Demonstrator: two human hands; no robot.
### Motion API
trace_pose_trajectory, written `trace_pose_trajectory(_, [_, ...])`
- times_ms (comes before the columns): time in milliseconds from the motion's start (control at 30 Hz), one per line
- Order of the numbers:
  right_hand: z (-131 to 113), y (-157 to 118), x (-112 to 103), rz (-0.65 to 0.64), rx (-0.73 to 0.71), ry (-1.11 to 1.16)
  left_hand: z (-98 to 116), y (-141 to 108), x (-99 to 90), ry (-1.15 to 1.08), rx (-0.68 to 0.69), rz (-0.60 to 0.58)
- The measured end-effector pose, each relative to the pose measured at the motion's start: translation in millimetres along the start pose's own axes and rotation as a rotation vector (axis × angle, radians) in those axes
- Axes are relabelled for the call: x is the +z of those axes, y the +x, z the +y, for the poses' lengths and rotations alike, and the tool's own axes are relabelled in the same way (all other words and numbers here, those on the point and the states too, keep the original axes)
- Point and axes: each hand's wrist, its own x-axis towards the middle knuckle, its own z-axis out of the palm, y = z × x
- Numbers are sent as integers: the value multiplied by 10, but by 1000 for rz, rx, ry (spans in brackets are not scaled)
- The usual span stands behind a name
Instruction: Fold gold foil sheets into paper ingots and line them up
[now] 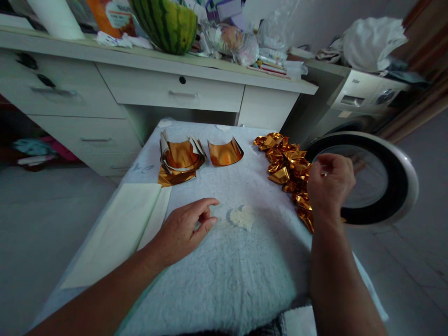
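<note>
My left hand (192, 225) hovers over the near middle of the cloth-covered table (224, 266), thumb and index finger apart with nothing between them. My right hand (332, 179) is raised at the table's right edge with its fingers curled in; whatever they may hold is hidden. Beside and partly behind it lies a heap of crumpled or folded gold foil pieces (280, 175). A curved stack of gold foil paper sheets (180, 156) rests at the far left of the table. One separate curved gold sheet (226, 153) lies to the right of that stack.
Pale folded paper or cloth (115, 228) covers the table's left side. Beyond stands a white drawer desk (150, 91) bearing a cut watermelon (166, 25) and bagged items. A washing machine's open round door (402, 186) juts out near my right hand.
</note>
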Motion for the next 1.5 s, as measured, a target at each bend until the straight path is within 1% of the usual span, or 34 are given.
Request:
trace_pose_trajectory(33, [-68, -26, 6, -3, -38, 46, 1, 3, 1, 0, 3, -3])
trace_pose_trajectory(67, [-142, -57, 16, -39, -79, 88, 1, 6, 3, 0, 8, -8])
trace_pose_trajectory(133, [-294, -125, 45, -162, -149, 191, -6, 7, 9, 1, 18, -17])
trace_pose_trajectory(200, [-438, -195, 76, -368, -229, 279, -19, 4, 19, 5, 25, -22])
trace_pose_trajectory(267, [-557, -253, 102, -598, -312, 302, -33, 0, 28, 7, 24, -22])
trace_pose_trajectory(333, [-646, -288, 132, -768, -365, 281, -39, -3, 34, 5, 36, -23])
trace_pose_trajectory(400, [-709, -290, 186, -933, -387, 242, -38, -3, 35, 1, 58, -31])
trace_pose_trajectory(467, [-757, -260, 280, -1049, -394, 195, -33, -3, 35, -1, 76, -33])
trace_pose_trajectory(500, [-779, -236, 344, -1058, -381, 168, -31, -3, 34, -1, 81, -31])
trace_pose_trajectory(567, [-823, -185, 500, -985, -318, 108, -31, -6, 35, 1, 87, -26])
trace_pose_trajectory(700, [-888, -127, 858, -830, -92, 20, -36, -8, 38, -5, 94, -28])
trace_pose_trajectory(733, [-896, -128, 940, -812, -35, -4, -36, -6, 39, -6, 93, -29])
trace_pose_trajectory(800, [-905, -142, 1075, -796, 9, -28, -34, -1, 38, -8, 91, -30])
trace_pose_trajectory(900, [-913, -172, 1204, -758, 79, -66, -33, 0, 40, -9, 93, -34])
trace_pose_trajectory(1000, [-922, -192, 1267, -735, 109, -79, -36, -4, 46, -7, 98, -38])
trace_pose_trajectory(1167, [-930, -227, 1315, -730, 110, -85, -41, -3, 59, -7, 101, -35])
trace_pose_trajectory(1500, [-938, -267, 1279, -739, 106, -98, -26, -1, 51, -10, 93, -43])
